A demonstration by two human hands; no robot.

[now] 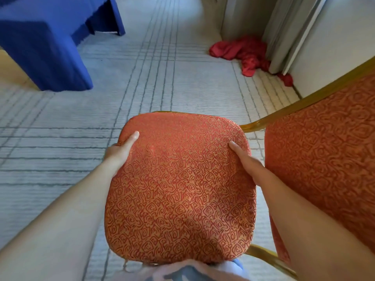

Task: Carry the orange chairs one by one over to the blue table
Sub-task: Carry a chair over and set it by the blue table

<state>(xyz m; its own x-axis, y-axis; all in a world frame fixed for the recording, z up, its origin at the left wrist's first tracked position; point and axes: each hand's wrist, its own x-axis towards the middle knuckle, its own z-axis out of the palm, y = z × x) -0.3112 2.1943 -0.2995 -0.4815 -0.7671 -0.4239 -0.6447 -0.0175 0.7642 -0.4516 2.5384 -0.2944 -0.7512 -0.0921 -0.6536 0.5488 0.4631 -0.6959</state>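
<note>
Head view: the only camera I had; it looked down over both forearms onto the seat.
Orange chair (pixel 180 189): its padded seat sat straight ahead of me and low, between my arms, with the near edge against my body. The legs were hidden beneath it, so I could not tell whether it stood on the carpet (pixel 60 138) or hung clear of it.
Left hand (pixel 121 149): it gripped the seat's left edge towards the far corner. The thumb lay along the top and the fingers were out of sight under the rim.
Right hand (pixel 245 159): it gripped the right edge towards the far corner in the same way, thumb on top and fingers hidden.
Balance: I judged neither hand nearer, as they sat about level on opposite sides.
Long axis: the seat was close to square, a little longer running away from me.
Padded panel (pixel 324 149): an orange panel in a gold frame (pixel 304 100) lay just beside the seat on my right. I took it for this chair's back, though it might have been a second chair.
Blue bench (pixel 44 47): it stood ahead and to my left at the carpet's far left side, well apart from the seat.
Coming move: I judged it turned on swinging the load left and forward across open carpet.
Right side: a red cloth (pixel 243 51) lay heaped at the foot of a pale curtain (pixel 284 27), away from that path.
</note>
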